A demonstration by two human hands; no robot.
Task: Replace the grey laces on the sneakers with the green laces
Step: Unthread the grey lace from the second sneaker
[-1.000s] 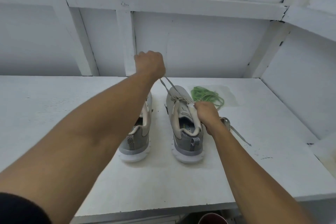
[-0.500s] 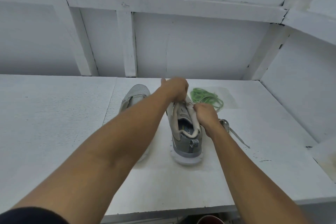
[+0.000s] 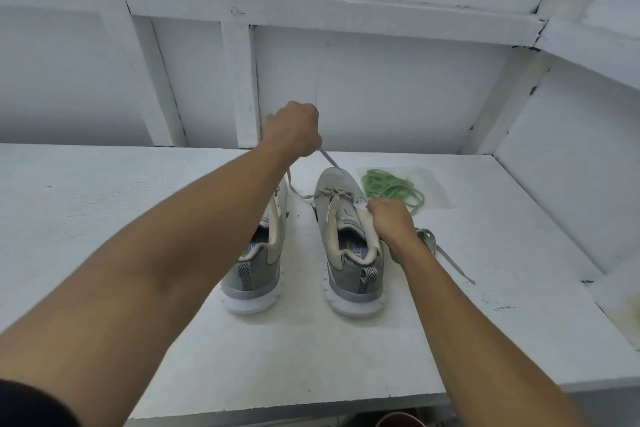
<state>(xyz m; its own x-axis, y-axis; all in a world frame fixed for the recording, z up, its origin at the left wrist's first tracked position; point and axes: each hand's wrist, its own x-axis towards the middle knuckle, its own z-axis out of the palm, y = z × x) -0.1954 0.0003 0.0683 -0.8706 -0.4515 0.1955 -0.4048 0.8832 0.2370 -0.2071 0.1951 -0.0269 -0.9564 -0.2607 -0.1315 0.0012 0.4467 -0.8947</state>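
Half a second ago the left hand (image 3: 294,130) was down at the lacing of the right sneaker (image 3: 351,282). Now it is raised again in a closed fist, gripping the grey lace (image 3: 329,160), as it was a second ago. That reads as one more reach-and-pull cycle, so the lace is probably coming out of the eyelets a row at a time. From the fist the lace slants down and to the right to the front of the sneaker, and a second strand hangs slacker below the wrist. A few crossings still show below the fist near the toe, so removal is not finished. The right hand (image 3: 393,224) has not moved: its fingers are curled over the sneaker's right collar edge and hold it down against the pull. A loose grey lace end (image 3: 446,253) trails on the table (image 3: 104,218) just right of that wrist. Both sneakers stand upright, long axes running away from the person, toes to the wall and heels nearest. The left sneaker (image 3: 259,274) lies under the left forearm, its lacing hidden. The green laces (image 3: 391,185) lie untouched in a loose heap just beyond the right hand, so threading has not begun.
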